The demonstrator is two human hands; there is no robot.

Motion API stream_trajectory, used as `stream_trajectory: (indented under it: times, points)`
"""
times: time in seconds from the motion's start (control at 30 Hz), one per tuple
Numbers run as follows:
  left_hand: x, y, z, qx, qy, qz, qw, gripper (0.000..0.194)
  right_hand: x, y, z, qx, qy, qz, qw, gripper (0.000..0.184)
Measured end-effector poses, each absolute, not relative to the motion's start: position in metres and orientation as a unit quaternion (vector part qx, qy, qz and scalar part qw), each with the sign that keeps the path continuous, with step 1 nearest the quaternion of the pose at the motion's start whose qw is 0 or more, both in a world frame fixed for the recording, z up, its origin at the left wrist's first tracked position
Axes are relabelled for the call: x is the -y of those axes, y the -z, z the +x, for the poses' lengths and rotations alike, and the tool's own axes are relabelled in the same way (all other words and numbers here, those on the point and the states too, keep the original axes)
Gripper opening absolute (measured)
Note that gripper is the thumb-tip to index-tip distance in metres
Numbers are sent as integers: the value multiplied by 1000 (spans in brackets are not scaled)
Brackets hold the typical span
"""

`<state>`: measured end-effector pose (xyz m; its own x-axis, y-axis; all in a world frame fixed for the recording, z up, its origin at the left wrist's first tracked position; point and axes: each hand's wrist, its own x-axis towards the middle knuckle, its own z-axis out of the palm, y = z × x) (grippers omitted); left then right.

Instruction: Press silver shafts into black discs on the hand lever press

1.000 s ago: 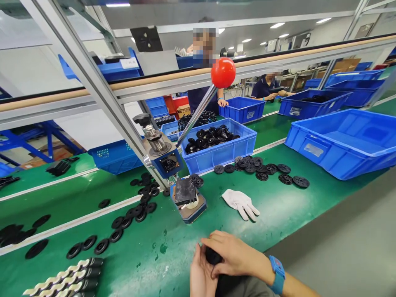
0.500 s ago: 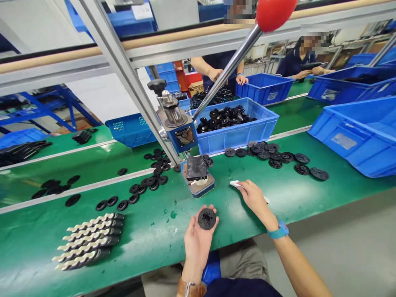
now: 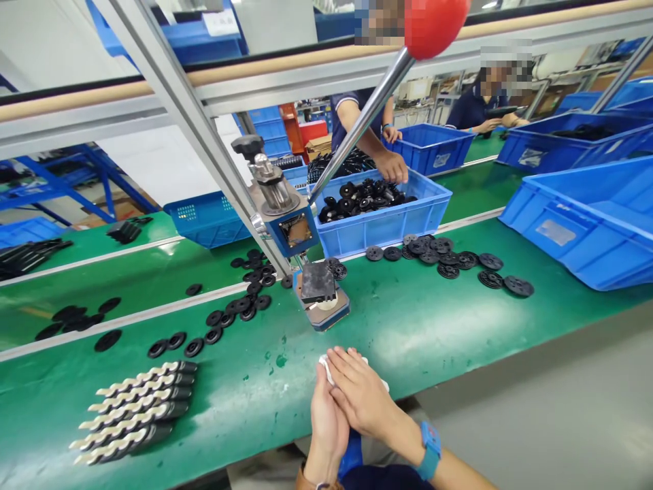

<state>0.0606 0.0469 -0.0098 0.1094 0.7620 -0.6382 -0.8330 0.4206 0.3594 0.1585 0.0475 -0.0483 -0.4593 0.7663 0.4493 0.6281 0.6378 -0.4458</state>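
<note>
My left hand is palm up near the front edge of the green bench, cupped under my right hand. The round black plastic disc seen on this palm earlier is hidden between the hands. My right hand lies over the left palm with its fingers together, pressing a white cloth down. Only edges of the cloth show, at the fingertips and beside the palm. Just beyond my hands stands a small lever press with a black block on its base.
Black discs lie behind to the right, and black rings to the left. White-and-black wavy parts sit at the front left. A co-worker's hand is over a blue bin of black parts. The press lever slants overhead.
My right hand has moved left with the white cloth and now covers the disc in my left palm. The co-worker's hand has reached into the blue bin.
</note>
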Motion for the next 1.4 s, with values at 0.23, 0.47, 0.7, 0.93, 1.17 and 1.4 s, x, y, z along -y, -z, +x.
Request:
stream_trajectory:
  times: [0.23,0.47,0.7,0.93,1.17,1.4]
  points:
    - [-38,14,74,-465,-605,12,646,36,-47,44,170,836,-68,-442,318,54]
    - [-37,19,70,-433,-609,29,663,43,-45,47,175,830,-8,-402,388,44]
    - [-40,20,57,-397,-634,105,655,61,-46,49,206,792,-77,-369,480,37]
    - [-44,13,63,-398,-632,124,653,61,-52,16,188,709,-123,-456,523,37]
    - [-45,27,64,-411,-612,78,671,53,-37,32,153,789,-110,-417,438,34]
    - [-59,17,61,-391,-627,50,671,51,-36,21,203,684,-200,-502,490,27]
